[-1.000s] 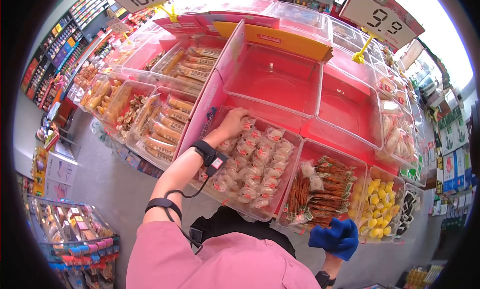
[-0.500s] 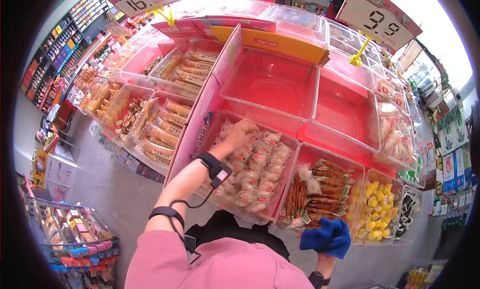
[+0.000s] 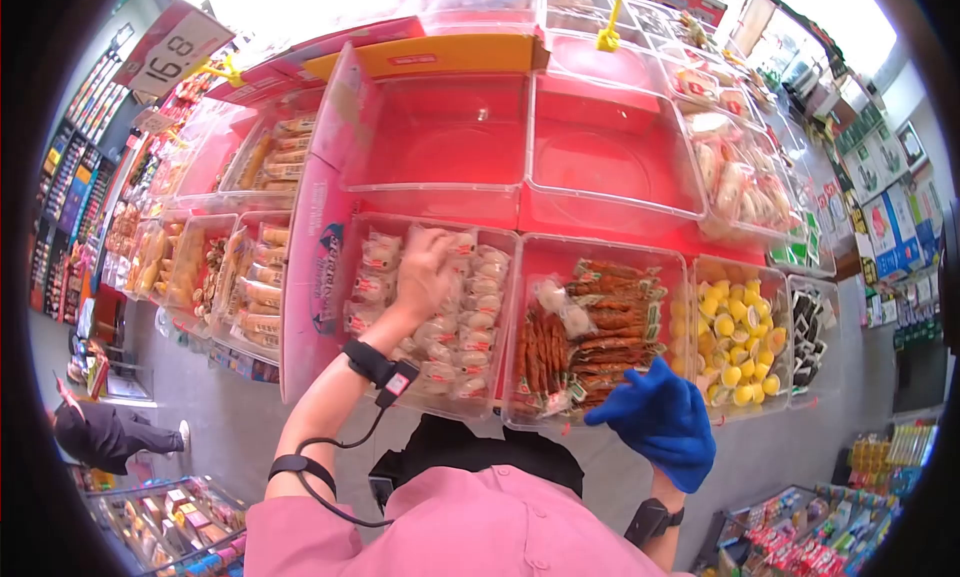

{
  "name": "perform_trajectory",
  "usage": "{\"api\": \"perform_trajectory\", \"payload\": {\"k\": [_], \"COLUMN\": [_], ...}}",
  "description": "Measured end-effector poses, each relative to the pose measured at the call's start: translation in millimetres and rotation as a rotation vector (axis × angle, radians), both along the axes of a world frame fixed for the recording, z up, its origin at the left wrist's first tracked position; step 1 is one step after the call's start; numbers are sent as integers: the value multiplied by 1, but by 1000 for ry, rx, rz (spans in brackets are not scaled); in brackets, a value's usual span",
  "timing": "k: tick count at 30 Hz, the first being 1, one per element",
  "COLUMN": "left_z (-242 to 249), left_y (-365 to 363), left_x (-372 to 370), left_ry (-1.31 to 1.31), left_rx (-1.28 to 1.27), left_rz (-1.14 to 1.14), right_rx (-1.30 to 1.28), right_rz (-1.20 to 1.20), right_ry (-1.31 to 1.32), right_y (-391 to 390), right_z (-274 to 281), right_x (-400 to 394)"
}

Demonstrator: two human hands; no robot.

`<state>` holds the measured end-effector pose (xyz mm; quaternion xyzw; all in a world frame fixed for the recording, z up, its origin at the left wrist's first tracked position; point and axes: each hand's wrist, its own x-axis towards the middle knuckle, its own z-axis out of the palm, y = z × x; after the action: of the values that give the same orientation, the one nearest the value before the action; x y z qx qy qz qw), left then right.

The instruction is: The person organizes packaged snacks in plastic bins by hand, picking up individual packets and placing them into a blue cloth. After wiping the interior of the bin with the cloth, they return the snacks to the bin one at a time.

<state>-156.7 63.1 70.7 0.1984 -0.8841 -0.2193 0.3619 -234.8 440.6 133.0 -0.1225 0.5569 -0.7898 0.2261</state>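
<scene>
My left hand (image 3: 425, 275) reaches into a clear plastic bin (image 3: 508, 322) of small white wrapped snack packets (image 3: 440, 349). Its fingers are curled down around a packet near the bin's far side, and the fingertips are partly hidden. Many of the packets lie in rows, with red marks on their wrappers. My right hand is covered by a bunched blue cloth (image 3: 660, 427), which it holds at the front edge of the neighbouring bin of reddish-brown packaged sticks (image 3: 615, 322). The fingers under the cloth do not show.
Yellow-capped cups (image 3: 740, 342) and dark packets (image 3: 808, 332) fill bins on the right. Behind stand two bins with bare red bottoms (image 3: 440, 142). A pink cardboard divider (image 3: 310, 237) rises at left. A person (image 3: 115, 432) is at far left.
My view has turned to the right, so the bins sit further left. My left hand is still among the white packets. The blue cloth has risen closer to the stick bin's edge.
</scene>
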Motion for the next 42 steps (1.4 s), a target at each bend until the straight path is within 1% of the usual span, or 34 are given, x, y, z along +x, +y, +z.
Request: {"api": "perform_trajectory", "payload": {"k": [2, 4, 5, 7, 8, 10, 11, 13, 14, 16, 17, 18, 19, 20, 21, 22, 23, 25, 26, 27, 28, 30, 31, 32, 33, 35, 36, 37, 38, 39, 41, 42], "left_z": [-2, -16, -25, -41, -48, -55, -59, -55, -52, -48, -50, -54, -54, -55, -51, -43, -36, -19, -14, -4, 12, 39, 42, 11, 5, -9, -8, -7, -13, -2, 28, 9], "left_y": [33, 62, 74, 96, 104, 113, 117, 122, 123, 121, 121, 121, 122, 123, 126, 128, 131, 138, 139, 145, 151, 162, 170, 184, 179, 177, 178, 180, 186, 185, 179, 183], "left_x": [-17, -41, -53, -75, -83, -95, -96, -97, -95, -92, -92, -92, -91, -89, -87, -87, -84, -67, -56, -49, -43, -28, -18, -5, 8, 23, 29, 35, 40, 44, 47, 50], "left_ry": [-78, -212, -214, -251, -256, -410, -415, -530, -533, -491, -491, -473, -455, -455, -476, -491, -484, -106, -167, -170, -197, -235, -245, -271, -278, -221, -256, -287, -212, -214, -282, -57], "left_rx": [71, 48, 53, -52, -44, -274, -270, -409, -411, -536, -538, -528, -515, -515, -383, -255, -257, 181, 439, 441, 619, 979, 1163, 550, 287, 274, 346, 419, -31, -27, 1230, 585], "left_rz": [-275, -580, -582, -667, -669, -643, -639, -600, -593, -675, -672, -671, -671, -667, -609, -547, -538, -422, -432, -422, -480, -582, -626, -548, -651, -666, -638, -610, -477, -451, -368, -388], "right_rx": [-80, -155, -183, -237, -263, -316, -344, -404, -438, -524, -559, -337, -337, -104, 129, -59, -59, -202, 124, 61, -4, 161, 188, 215, 88, 56, 36, 102, 171, 155, 132, 127], "right_rz": [-4, 8, 16, 35, 47, 78, 98, 135, 150, 175, 182, 180, 183, 198, 210, 322, 330, 319, 501, 546, 591, 695, 698, 704, 664, 605, 630, 566, 500, 524, 703, 718], "right_ry": [-54, -99, -114, -148, -168, -203, -224, -273, -304, -382, -409, -172, -172, -164, -152, -138, -129, -338, 145, 102, 58, 743, 739, 734, 1068, 1150, 1151, 1167, 1180, 1181, 574, 576], "right_y": [9, 16, 17, 21, 22, 23, 22, 15, 12, 3, 0, 8, 14, 20, 25, 27, 33, 46, 45, 34, 15, -28, -50, -64, -82, -99, -105, -107, -110, -116, -132, -137], "right_z": [2, 4, 4, 8, 9, 13, 15, 19, 21, 24, 24, 8, 7, 6, 5, -7, -25, -81, -149, -142, -129, -99, -77, -64, -66, -58, -60, -64, -66, -65, -63, -68], "right_x": [0, -2, -3, -6, -8, -11, -12, -16, -19, -23, -25, -30, -32, -35, -40, -50, -58, -73, -102, -98, -91, -86, -72, -60, -54, -41, -31, -20, -13, -9, -4, -4]}}
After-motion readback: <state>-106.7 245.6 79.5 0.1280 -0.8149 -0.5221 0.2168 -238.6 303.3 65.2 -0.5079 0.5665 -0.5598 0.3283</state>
